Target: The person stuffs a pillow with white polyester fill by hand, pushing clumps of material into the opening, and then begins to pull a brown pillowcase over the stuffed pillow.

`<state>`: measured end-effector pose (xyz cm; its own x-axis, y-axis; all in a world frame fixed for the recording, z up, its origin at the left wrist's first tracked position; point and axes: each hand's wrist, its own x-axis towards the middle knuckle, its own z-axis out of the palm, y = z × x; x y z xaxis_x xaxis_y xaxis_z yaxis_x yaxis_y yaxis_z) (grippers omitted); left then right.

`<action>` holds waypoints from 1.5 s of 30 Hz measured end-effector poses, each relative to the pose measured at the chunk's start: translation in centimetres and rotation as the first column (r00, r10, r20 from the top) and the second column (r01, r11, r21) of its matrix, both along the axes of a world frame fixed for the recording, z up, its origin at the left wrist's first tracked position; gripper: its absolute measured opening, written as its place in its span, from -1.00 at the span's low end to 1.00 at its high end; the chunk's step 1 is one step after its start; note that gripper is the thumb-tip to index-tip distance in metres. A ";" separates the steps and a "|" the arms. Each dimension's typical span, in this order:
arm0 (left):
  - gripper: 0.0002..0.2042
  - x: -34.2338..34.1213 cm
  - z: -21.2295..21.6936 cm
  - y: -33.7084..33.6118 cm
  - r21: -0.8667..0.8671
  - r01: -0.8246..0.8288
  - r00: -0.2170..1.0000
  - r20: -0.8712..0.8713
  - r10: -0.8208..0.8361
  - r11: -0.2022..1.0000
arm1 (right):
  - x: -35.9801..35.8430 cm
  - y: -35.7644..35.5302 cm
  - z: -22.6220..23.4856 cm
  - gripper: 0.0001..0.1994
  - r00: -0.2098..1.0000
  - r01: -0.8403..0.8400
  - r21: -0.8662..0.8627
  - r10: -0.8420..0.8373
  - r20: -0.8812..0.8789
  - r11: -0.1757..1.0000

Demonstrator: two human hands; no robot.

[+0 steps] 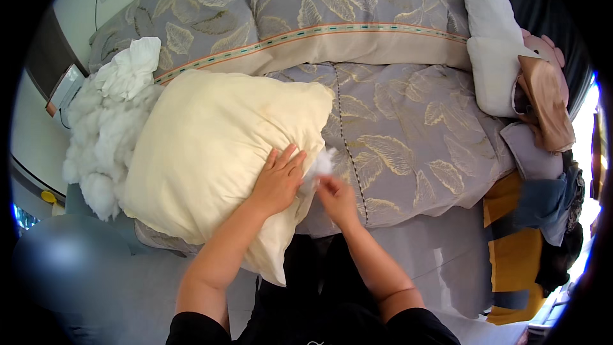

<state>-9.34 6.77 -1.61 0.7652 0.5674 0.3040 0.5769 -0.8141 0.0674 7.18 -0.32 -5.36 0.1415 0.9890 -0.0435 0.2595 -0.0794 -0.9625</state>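
Observation:
A large cream pillow [211, 134], plump and wrinkled, lies on the sofa's front part, its near corner hanging over the edge. My left hand [279, 182] rests flat on its right side, fingers spread. A tuft of white fibre stuffing [324, 163] sticks out at the pillow's right edge, where there seems to be an opening. My right hand [338, 201] is at this edge, its fingers curled and pinched on the lower part of the tuft. The exact grip is partly blurred. To the left of the pillow sits a big heap of loose white stuffing [102, 134].
The grey sofa [408, 134] has a leaf pattern and a striped trim. White cushions [491, 70], a brown cloth [546, 102] and a pink plush toy [543, 46] crowd its right end. Below them hang mustard and blue textiles [517, 262]. A blurred round shape [70, 268] covers the lower left.

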 end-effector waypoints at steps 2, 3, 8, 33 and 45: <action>-0.69 0.7 0.7 -0.9 -0.054 0.004 0.997 0.073 0.000 0.999 | 0.6 1.1 -2.1 -0.55 0.981 0.193 0.184 -0.189 -0.042 0.964; -0.73 1.2 0.8 -0.9 -0.128 0.030 0.988 0.155 -0.010 0.991 | 0.1 2.5 -3.6 -0.54 0.983 0.182 0.286 -0.171 -0.064 0.941; -0.79 1.4 1.3 -0.6 -0.474 0.156 0.873 0.477 0.103 0.867 | -4.4 5.7 -2.1 -0.66 0.693 0.028 0.225 0.143 -0.706 0.974; -0.89 -0.8 0.3 -3.2 -0.371 0.220 0.779 0.624 0.067 0.902 | 2.0 4.7 -1.9 -0.64 0.888 0.214 -0.103 -0.150 0.434 0.971; -0.86 -1.3 3.4 -7.6 -0.705 0.379 0.675 0.653 0.342 0.600 | -6.2 0.9 -1.0 -0.70 0.943 -0.309 0.356 0.332 -0.003 0.882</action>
<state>-10.64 -0.84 1.84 0.5394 0.8218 0.1837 0.0387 -0.2422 0.9695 0.95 0.62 -6.38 -0.1778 0.9337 0.3109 0.1526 0.3383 -0.9286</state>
